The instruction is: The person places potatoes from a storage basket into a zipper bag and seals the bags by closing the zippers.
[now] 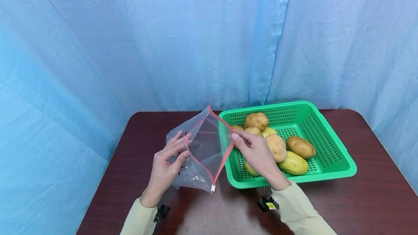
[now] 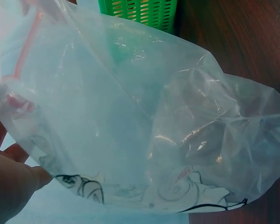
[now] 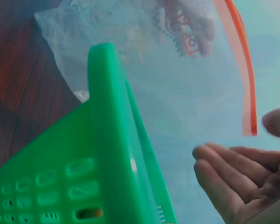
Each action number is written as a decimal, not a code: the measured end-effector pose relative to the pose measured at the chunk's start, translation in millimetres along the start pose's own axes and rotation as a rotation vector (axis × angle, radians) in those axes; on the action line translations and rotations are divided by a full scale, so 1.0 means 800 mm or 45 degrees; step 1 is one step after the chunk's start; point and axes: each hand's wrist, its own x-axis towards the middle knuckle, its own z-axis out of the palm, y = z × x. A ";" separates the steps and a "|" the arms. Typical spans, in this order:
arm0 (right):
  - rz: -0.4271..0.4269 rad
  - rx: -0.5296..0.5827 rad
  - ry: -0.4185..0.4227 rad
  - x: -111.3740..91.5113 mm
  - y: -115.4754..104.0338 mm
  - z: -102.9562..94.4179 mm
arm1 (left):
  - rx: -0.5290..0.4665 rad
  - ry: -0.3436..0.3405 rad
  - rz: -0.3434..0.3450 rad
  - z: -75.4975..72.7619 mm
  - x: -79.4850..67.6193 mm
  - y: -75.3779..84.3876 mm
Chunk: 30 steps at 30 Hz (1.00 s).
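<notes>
A clear zipper bag (image 1: 205, 144) with a red-edged mouth stands spread wide above the table. My left hand (image 1: 168, 166) holds the left edge of its mouth, with the fingers along the printed side. On the opposite edge, my right hand (image 1: 256, 151) pinches the red strip between thumb and fingers in the head view. The right wrist view shows that hand's fingers (image 3: 233, 175) and thumb apart, beside the strip's end. A white slider (image 1: 213, 188) sits at the mouth's near corner. Crumpled film (image 2: 214, 126) makes up the bag's lower part in the left wrist view.
A green perforated basket (image 1: 336, 148) stands right of the bag, under my right hand. Several potatoes lie in it, including a brown one (image 1: 301, 147) and a yellowish one (image 1: 294, 163). The dark wooden table (image 1: 137, 148) ends at blue curtains (image 1: 196, 46).
</notes>
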 end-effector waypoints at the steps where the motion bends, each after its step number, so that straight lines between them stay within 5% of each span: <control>1: 0.002 0.015 -0.004 0.000 0.000 0.001 | 0.000 -0.001 0.001 0.000 0.000 0.000; 9: 0.057 0.229 -0.069 -0.003 -0.003 0.009 | 0.077 0.028 0.116 0.006 -0.003 0.002; 15: 0.118 0.266 -0.080 -0.007 -0.006 0.011 | 0.112 0.031 0.104 0.007 -0.002 0.019; 24: 0.129 0.292 -0.086 -0.009 -0.006 0.013 | 0.452 0.023 0.098 0.027 0.018 0.075; 30: 0.114 0.245 -0.075 -0.010 -0.003 0.013 | 0.595 -0.017 0.071 0.047 0.029 0.078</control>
